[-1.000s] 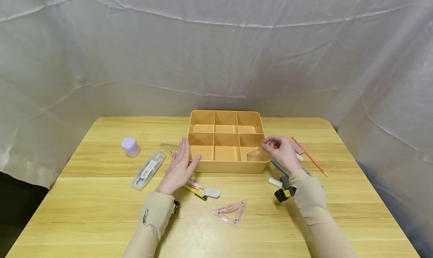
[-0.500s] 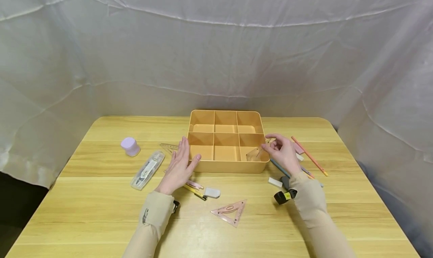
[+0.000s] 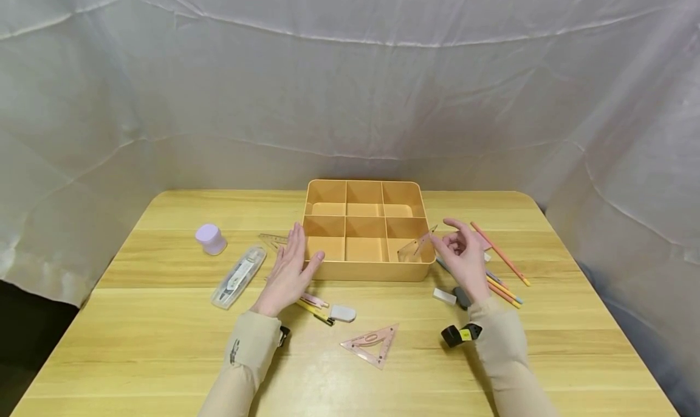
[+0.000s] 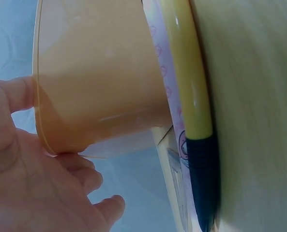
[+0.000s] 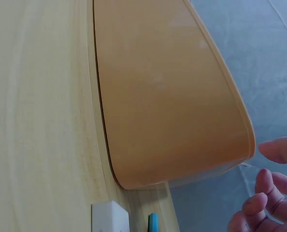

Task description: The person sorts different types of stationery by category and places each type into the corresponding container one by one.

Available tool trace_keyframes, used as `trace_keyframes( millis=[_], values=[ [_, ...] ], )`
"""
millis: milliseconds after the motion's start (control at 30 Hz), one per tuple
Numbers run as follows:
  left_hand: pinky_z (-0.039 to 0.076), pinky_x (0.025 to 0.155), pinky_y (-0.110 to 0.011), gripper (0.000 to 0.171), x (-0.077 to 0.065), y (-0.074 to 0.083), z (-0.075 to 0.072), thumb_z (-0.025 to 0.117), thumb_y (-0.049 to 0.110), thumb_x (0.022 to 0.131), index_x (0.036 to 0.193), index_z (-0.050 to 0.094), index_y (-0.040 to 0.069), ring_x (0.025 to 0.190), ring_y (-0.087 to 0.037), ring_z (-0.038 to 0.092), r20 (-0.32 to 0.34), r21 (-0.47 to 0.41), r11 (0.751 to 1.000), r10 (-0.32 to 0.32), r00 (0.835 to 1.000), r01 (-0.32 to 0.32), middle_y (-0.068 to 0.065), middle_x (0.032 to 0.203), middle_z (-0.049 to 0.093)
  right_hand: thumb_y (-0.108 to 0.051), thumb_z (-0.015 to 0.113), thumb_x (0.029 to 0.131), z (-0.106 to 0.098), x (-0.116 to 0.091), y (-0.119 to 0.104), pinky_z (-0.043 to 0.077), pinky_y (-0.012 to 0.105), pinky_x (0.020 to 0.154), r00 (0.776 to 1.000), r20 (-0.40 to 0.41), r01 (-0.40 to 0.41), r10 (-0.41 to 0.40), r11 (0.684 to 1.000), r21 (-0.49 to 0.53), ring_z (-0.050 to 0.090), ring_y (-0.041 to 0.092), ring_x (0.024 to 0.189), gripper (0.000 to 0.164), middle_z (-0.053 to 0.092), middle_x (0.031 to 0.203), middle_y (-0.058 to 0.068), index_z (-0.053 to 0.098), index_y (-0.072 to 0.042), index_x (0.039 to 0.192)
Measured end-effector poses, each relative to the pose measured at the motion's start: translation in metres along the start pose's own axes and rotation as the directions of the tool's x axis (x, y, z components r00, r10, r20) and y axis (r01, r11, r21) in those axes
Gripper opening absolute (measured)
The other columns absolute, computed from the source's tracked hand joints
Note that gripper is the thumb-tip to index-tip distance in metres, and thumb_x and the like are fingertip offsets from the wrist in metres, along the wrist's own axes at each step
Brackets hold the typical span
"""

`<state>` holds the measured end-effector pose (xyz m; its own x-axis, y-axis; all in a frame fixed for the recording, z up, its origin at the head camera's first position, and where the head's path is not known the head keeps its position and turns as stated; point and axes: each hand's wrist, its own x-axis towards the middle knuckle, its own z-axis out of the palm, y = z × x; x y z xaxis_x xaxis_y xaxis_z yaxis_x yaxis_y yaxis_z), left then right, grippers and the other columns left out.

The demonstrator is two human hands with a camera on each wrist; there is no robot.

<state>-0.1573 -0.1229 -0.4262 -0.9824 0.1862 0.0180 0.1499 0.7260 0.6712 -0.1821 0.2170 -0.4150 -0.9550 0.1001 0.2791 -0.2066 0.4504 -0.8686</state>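
Note:
A tan organizer box (image 3: 372, 272) with several compartments stands at the table's back middle. My left hand (image 3: 286, 278) rests at its left front corner, fingers straight along the side and thumb by the front rim. In the front right compartment a clear set square (image 3: 410, 248) leans, its tip sticking up past the right rim. Just outside that rim is my right hand (image 3: 463, 260), its fingers loosely bent around nothing. The right wrist view shows thumb and fingers (image 5: 264, 181) apart, close to the protruding tip. A yellow pen (image 4: 189, 72) lies below my left hand.
A pink set square (image 3: 374, 346), a white eraser (image 3: 343, 313) and another white block (image 3: 445, 296) lie in front. Several pencils (image 3: 504, 290) lie to the right. On the left are a clear pen case (image 3: 239, 277) and a lilac container (image 3: 211, 239). Grey cloth (image 3: 350, 89) hangs behind.
My right hand has let go of the clear set square and drawn back to the right. The set square stays leaning in the compartment. My left hand keeps its place.

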Motion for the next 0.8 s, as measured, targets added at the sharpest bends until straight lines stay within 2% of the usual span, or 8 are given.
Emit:
trace_keyframes(
  millis=[133, 233, 400, 500, 567, 633, 733, 800],
  values=[
    [0.002, 0.128, -0.060, 0.079, 0.000, -0.001, 0.000, 0.038, 0.044, 0.108, 0.159, -0.001, -0.002, 0.158, -0.036, -0.001, -0.021, -0.006, 1.000, 0.002, 1.000, -0.002, -0.016, 0.170, -0.007, 0.001, 0.065, 0.094, 0.000, -0.008, -0.016, 0.040, 0.014, 0.055, 0.999, -0.041, 0.009, -0.007, 0.998, 0.055, 0.044, 0.000, 0.058, 0.032, 0.055, 0.068, -0.009, 0.056, 0.007, 0.125],
    [0.002, 0.128, -0.060, 0.079, 0.000, -0.001, 0.000, 0.039, 0.044, 0.108, 0.159, 0.001, -0.002, 0.158, -0.036, -0.001, -0.031, -0.003, 1.000, 0.005, 0.999, -0.005, -0.016, 0.170, -0.005, 0.004, 0.063, 0.094, 0.000, -0.012, -0.025, 0.036, 0.015, 0.050, 0.998, -0.050, 0.051, -0.046, 0.993, 0.107, 0.040, -0.001, 0.053, 0.022, 0.053, 0.061, -0.009, 0.057, 0.009, 0.115],
    [0.003, 0.128, -0.060, 0.079, 0.000, -0.001, 0.000, 0.039, 0.044, 0.108, 0.159, 0.001, -0.003, 0.158, -0.037, 0.000, -0.039, 0.003, 1.000, 0.010, 0.999, -0.010, -0.017, 0.170, -0.005, 0.003, 0.065, 0.094, 0.002, -0.015, -0.022, 0.033, 0.017, 0.045, 0.986, 0.011, 0.164, -0.166, 0.981, 0.108, 0.039, -0.003, 0.050, 0.014, 0.055, 0.062, -0.013, 0.064, 0.006, 0.107],
    [0.003, 0.128, -0.060, 0.079, -0.001, 0.000, 0.000, 0.039, 0.043, 0.108, 0.159, 0.001, -0.003, 0.158, -0.036, -0.001, -0.036, -0.001, 1.000, 0.008, 0.999, -0.008, -0.017, 0.170, -0.005, 0.003, 0.068, 0.092, 0.002, -0.016, -0.020, 0.039, 0.016, 0.047, 0.966, 0.092, 0.232, -0.242, 0.966, 0.113, 0.047, -0.002, 0.053, 0.012, 0.061, 0.067, -0.013, 0.068, 0.001, 0.104],
    [0.002, 0.128, -0.059, 0.079, -0.001, 0.001, 0.000, 0.039, 0.043, 0.108, 0.159, 0.001, -0.003, 0.158, -0.035, -0.002, -0.031, -0.005, 1.000, 0.005, 1.000, -0.005, -0.017, 0.170, -0.005, 0.004, 0.069, 0.091, 0.002, -0.018, -0.020, 0.044, 0.016, 0.049, 0.942, 0.168, 0.276, -0.290, 0.956, 0.105, 0.051, -0.001, 0.056, 0.012, 0.064, 0.070, -0.009, 0.069, -0.002, 0.101],
    [0.002, 0.128, -0.059, 0.079, -0.001, 0.001, 0.000, 0.039, 0.043, 0.108, 0.159, 0.001, -0.003, 0.158, -0.034, -0.002, -0.026, -0.008, 1.000, 0.002, 1.000, -0.002, -0.016, 0.170, -0.005, 0.005, 0.070, 0.089, 0.002, -0.020, -0.021, 0.048, 0.017, 0.052, 0.909, 0.265, 0.306, -0.321, 0.947, 0.096, 0.055, 0.000, 0.059, 0.013, 0.066, 0.072, -0.003, 0.069, -0.003, 0.099],
    [0.002, 0.129, -0.059, 0.079, -0.001, 0.001, 0.000, 0.040, 0.043, 0.108, 0.159, 0.001, -0.003, 0.159, -0.033, -0.003, -0.023, -0.008, 1.000, -0.001, 1.000, 0.001, -0.016, 0.170, -0.005, -0.001, 0.073, 0.089, 0.003, -0.023, -0.024, 0.051, 0.019, 0.057, 0.845, 0.427, 0.339, -0.321, 0.940, 0.036, 0.057, -0.001, 0.064, 0.012, 0.068, 0.075, 0.001, 0.069, -0.010, 0.096],
    [0.003, 0.128, -0.059, 0.079, -0.001, 0.001, 0.000, 0.039, 0.043, 0.108, 0.159, 0.001, -0.003, 0.158, -0.034, -0.002, -0.022, -0.004, 1.000, -0.001, 1.000, 0.001, -0.016, 0.170, -0.005, -0.003, 0.073, 0.089, 0.003, -0.024, -0.026, 0.053, 0.020, 0.060, 0.792, 0.526, 0.356, -0.311, 0.934, 0.016, 0.058, -0.001, 0.069, 0.011, 0.069, 0.078, 0.001, 0.070, -0.011, 0.096]
  ],
)
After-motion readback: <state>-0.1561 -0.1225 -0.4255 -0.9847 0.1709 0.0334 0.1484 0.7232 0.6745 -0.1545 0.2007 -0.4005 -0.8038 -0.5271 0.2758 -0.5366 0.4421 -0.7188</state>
